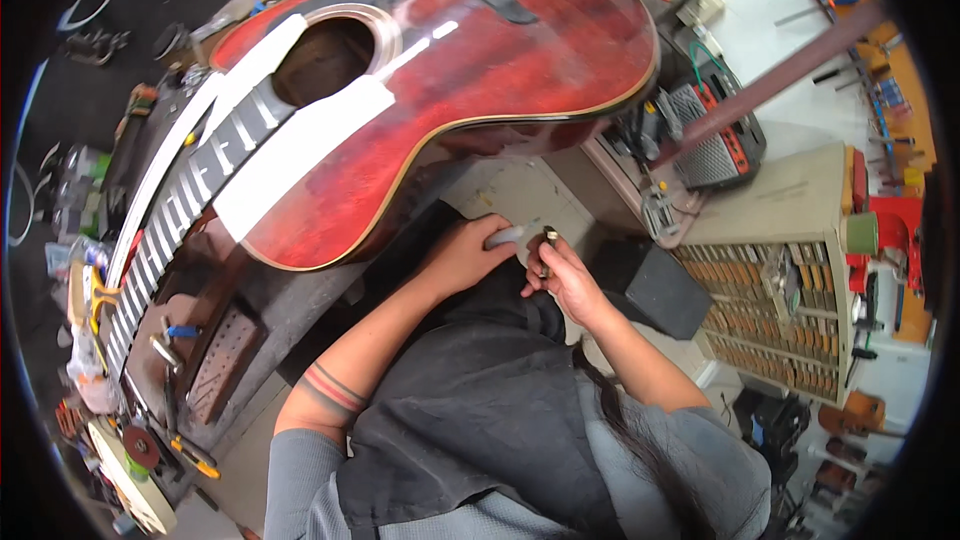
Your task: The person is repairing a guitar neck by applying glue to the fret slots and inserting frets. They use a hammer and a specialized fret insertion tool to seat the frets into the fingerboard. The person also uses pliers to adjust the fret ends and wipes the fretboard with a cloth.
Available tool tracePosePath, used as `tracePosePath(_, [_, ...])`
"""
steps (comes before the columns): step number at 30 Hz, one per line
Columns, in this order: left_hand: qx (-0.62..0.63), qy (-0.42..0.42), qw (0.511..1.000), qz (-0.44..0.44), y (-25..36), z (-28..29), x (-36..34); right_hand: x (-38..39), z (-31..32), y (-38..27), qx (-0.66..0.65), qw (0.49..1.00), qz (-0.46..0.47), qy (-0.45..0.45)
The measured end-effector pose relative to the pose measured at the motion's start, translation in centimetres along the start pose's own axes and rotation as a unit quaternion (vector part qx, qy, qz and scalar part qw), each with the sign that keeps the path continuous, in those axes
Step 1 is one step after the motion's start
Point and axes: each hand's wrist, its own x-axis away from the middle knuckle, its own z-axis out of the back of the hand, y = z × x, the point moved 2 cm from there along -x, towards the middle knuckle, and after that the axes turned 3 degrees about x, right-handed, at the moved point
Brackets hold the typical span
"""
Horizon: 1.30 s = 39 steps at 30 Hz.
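Fingers (492,223) of the left hand (466,257) wrap a pale tube-like piece (508,236) while the right hand (568,288) pinches a small brass-and-dark piece (549,236), both held near each other beside the guitar (570,50), likely for clear sight.

No text, label, brand, number or sign can be read. Between three and four o'clock, on the small-parts drawer cabinet (785,190), the drawer fronts (740,325) show pale patches too small to tell as labels.
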Motion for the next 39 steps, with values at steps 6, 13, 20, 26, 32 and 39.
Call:
tracePosePath(6, [0.027,0.014,0.997,-0.069,-0.2,0.1,1.2,0.8,1.1,1.7,0.087,0.994,0.052,0.035])
tracePosePath(13, [0.092,0.024,0.994,-0.046,5.9,3.3,8.2,2.3,-0.5,-0.9,0.162,0.980,0.112,-0.016])
tracePosePath(20, [0.200,0.117,0.970,-0.077,12.2,6.8,23.3,4.1,-11.6,-7.0,0.393,0.883,0.190,-0.171])
tracePosePath(26, [0.115,0.438,0.882,-0.133,14.9,12.2,36.2,2.9,-25.6,-9.2,0.524,0.724,0.378,-0.240])
tracePosePath(32, [-0.107,0.710,0.695,-0.026,10.9,17.3,44.4,-2.7,-32.0,-7.0,0.637,0.573,0.489,-0.163])
tracePosePath(39, [-0.189,0.756,0.625,0.051,8.1,21.4,46.4,-4.7,-32.7,-5.0,0.632,0.577,0.497,-0.141])
